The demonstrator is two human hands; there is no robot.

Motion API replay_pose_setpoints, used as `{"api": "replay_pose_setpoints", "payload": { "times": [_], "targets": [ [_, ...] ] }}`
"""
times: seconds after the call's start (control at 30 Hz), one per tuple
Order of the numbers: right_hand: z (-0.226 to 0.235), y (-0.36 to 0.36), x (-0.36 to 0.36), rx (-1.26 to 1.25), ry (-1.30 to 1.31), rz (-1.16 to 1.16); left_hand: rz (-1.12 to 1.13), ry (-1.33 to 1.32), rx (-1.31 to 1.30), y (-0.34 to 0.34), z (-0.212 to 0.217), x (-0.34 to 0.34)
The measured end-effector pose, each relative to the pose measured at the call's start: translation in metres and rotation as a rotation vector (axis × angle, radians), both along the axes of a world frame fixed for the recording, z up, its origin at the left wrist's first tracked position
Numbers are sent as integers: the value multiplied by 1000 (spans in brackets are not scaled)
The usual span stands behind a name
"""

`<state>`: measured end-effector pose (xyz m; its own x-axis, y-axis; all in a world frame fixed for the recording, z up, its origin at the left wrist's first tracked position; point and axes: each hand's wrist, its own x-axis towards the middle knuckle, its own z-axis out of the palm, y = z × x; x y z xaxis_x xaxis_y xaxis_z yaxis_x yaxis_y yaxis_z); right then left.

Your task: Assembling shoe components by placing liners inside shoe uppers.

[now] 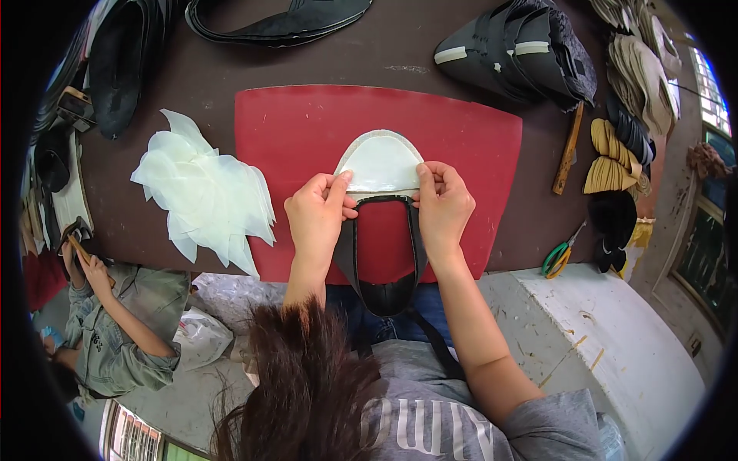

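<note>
Pinching shoe upper (pixel 386 296) in left hand (pixel 317 209) and right hand (pixel 446 207), apparently near-closed; aiming white end (pixel 382 163) lengthwise away from body.

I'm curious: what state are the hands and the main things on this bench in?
Left hand: pinching the left side of the white toe piece
Right hand: pinching its right side
White toe piece: spread flat over the upper's rounded end
Black shoe upper: held, opening spread
Translucent white pieces: loosely piled
Red mat: lying flat, partly covered
Green-handled scissors: lying down; blades appear closed
</note>
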<state>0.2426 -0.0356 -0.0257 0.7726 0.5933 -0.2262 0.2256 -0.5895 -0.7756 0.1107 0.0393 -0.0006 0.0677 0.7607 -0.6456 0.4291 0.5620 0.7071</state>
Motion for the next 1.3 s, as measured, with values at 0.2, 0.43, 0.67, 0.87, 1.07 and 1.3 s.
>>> {"api": "replay_pose_setpoints", "payload": {
  "times": [0.2,0.43,0.67,0.87,1.07,1.3],
  "targets": [
    [-4,-1,-4,-10,-103,32,-56,28,86,-3,-4,-3],
    [1,1,-10,-217,-372,201,-550,693,696,-13,-20,-13],
    [-2,-11,-2,-196,-434,145,-541,669,682,-17,-15,-25],
    [16,-14,23,-58,-133,146,-196,-287,449,-21,-25,-27],
    [27,-23,54,-99,421,105,-15,-853,-98,-17,-14,-32],
    [36,-44,72,284,1202,4,130,-870,-74,-7,-19,-18]
  ]
}}
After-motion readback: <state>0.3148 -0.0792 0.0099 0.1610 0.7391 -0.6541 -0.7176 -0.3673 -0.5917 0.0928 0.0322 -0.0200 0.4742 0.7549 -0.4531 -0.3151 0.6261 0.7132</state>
